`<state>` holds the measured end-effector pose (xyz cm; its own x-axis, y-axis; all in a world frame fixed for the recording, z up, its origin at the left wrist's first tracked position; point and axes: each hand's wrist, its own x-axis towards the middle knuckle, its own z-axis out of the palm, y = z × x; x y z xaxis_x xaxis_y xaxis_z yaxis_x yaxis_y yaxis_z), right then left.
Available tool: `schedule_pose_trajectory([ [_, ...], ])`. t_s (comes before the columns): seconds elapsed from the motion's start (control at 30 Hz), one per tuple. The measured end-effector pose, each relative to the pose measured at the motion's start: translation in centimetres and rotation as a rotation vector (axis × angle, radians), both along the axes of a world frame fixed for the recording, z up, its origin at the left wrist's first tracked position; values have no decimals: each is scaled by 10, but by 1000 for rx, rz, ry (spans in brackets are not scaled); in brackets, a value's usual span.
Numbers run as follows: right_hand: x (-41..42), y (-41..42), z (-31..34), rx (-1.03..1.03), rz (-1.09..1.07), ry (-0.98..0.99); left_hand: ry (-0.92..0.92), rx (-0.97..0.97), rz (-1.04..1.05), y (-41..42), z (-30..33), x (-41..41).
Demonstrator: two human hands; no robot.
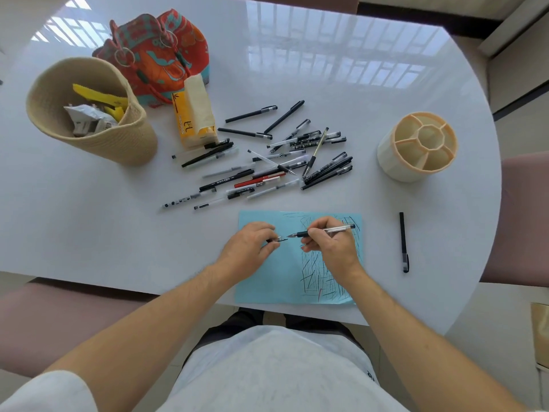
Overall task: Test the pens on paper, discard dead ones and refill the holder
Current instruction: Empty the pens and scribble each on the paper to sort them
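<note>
A light blue sheet of paper (267, 286) with many black scribbles on its right half lies at the table's near edge. Above it, my right hand (332, 245) grips a clear-barrelled pen (338, 229) with its bare tip pointing left. My left hand (249, 248) pinches the pen's small cap (277, 239), a short gap from the tip. A heap of several pens (267, 162) lies behind the paper. The cream pen holder (416, 147) with divided compartments stands at the right, with nothing in it.
A woven basket (89, 114) holding scraps and wrappers stands at the left, a patterned red bag (157, 52) behind it, a yellow tissue pack (194, 114) beside it. One black capped pen (403, 242) lies alone right of the paper. Pink chairs flank the round white table (326, 69).
</note>
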<state>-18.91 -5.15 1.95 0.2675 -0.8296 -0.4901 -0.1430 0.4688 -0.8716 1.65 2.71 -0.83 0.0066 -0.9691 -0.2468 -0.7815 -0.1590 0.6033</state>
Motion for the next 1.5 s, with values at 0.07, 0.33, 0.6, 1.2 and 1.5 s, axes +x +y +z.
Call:
schedule_pose_trajectory([
  [0.07, 0, 2, 1, 19, 23, -3, 8, -34, 2, -1, 4, -5],
  [0.33, 1, 10, -2, 98, 20, -42, 21, 30, -11, -14, 20, -21],
  [0.6, -5, 16, -9, 112, 7, 30, 40, 92, -56, -14, 24, -29],
  [1.2, -139, -78, -21, -120, 329, 1125, -189, 46, -49, 10, -2, 13],
  [1.5, -38, -134, -17, -651, 472, 921, -216, 42, -92, 22, -3, 14],
])
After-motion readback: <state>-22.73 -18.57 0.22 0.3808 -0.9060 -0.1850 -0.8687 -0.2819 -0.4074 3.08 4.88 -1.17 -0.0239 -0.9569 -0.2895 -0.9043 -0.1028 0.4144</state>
